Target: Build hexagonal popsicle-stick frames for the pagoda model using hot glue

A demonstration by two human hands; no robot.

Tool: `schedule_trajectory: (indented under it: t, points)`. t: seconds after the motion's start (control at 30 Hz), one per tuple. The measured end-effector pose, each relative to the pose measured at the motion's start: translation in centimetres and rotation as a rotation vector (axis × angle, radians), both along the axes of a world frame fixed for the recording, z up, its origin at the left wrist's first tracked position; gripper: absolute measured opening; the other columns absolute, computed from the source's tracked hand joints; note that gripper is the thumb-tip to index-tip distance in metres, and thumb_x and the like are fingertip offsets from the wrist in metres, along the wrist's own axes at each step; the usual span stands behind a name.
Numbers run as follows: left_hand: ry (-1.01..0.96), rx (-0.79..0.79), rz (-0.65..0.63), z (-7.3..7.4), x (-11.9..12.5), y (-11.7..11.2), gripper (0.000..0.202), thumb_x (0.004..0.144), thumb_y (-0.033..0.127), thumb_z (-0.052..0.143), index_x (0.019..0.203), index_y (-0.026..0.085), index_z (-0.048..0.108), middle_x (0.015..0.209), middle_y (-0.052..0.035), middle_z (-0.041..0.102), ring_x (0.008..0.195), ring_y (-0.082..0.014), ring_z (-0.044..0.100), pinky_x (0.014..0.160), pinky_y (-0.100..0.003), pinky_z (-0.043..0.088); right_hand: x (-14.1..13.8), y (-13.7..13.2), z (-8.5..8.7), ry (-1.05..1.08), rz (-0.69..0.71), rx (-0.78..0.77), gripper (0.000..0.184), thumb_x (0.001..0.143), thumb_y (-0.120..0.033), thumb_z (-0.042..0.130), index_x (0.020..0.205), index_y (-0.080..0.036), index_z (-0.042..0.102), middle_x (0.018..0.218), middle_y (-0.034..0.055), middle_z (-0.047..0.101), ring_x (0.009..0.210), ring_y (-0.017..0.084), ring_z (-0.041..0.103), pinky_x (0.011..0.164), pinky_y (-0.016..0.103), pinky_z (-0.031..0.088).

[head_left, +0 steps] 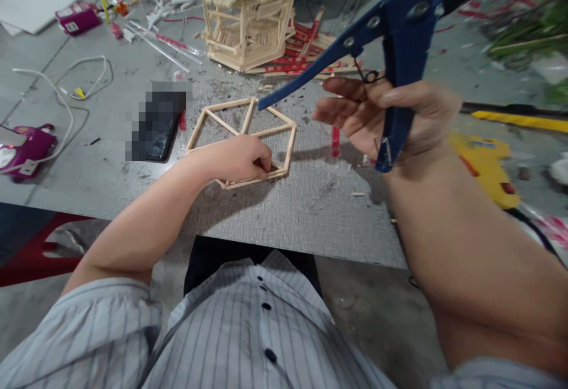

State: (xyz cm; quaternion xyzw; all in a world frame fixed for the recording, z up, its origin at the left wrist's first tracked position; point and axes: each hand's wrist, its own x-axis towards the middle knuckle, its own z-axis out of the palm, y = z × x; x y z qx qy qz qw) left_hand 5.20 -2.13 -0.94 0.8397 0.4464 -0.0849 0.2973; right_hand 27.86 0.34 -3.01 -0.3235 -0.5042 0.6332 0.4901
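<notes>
Pressure from the left hand [242, 155] could crack a glued-looking joint: its fingers curl down at the near edge of the hexagonal stick frame [290, 148], flat on the bench [332, 220]; whether they pinch a stick is hidden. The right hand [381, 105] clasps the blue cutter [406, 40] under its thumb, other fingers loose, so it could slip and knock the frame.

Left hand [242, 155] at frame [290, 148], right hand [425, 111] holding cutter [406, 40]
</notes>
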Motion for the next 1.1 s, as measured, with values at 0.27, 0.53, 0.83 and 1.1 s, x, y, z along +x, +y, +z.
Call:
schedule_trajectory:
  t: [0.27,0.53,0.83,1.1]
  points:
    - [-0.038,-0.058,0.004,0.06,-0.36,0.03,0.029,0.078,0.02,0.057,0.099,0.017,0.077,0.09,-0.0016,0.075,0.077,-0.0132,0.063,0.07,-0.024,0.04,-0.09,-0.1,0.2,0.051,-0.015,-0.014,0.022,0.051,-0.032,0.076,0.046,-0.026,0.055,0.09,-0.0041,0.077,0.094,0.029,0.074,0.108,0.051,0.047]
    - [-0.022,-0.045,-0.003,0.39,-0.33,0.01,0.025,0.079,0.019,0.059,0.098,0.017,0.077,0.092,-0.0009,0.075,0.08,-0.0132,0.063,0.074,-0.024,0.041,-0.03,-0.04,0.13,0.081,-0.003,0.009,0.008,0.055,-0.028,0.07,0.051,-0.028,0.063,0.091,-0.0047,0.078,0.085,0.023,0.074,0.104,0.047,0.05]
    - [-0.024,-0.053,-0.005,0.36,-0.43,0.09,0.027,0.079,0.019,0.057,0.097,0.02,0.076,0.093,0.0006,0.075,0.08,-0.0127,0.063,0.071,-0.023,0.04,-0.09,-0.12,0.41,0.022,0.007,0.01,0.012,0.052,-0.032,0.069,0.049,-0.028,0.058,0.089,-0.0085,0.078,0.092,0.029,0.075,0.107,0.056,0.045]
    - [-0.032,-0.068,0.002,0.25,-0.42,0.17,0.026,0.079,0.02,0.059,0.098,0.018,0.076,0.091,0.0,0.075,0.077,-0.0116,0.063,0.071,-0.022,0.041,-0.07,-0.1,0.37,0.02,0.0,0.017,0.022,0.052,-0.032,0.069,0.046,-0.025,0.05,0.09,-0.0096,0.078,0.1,0.03,0.073,0.107,0.055,0.044]
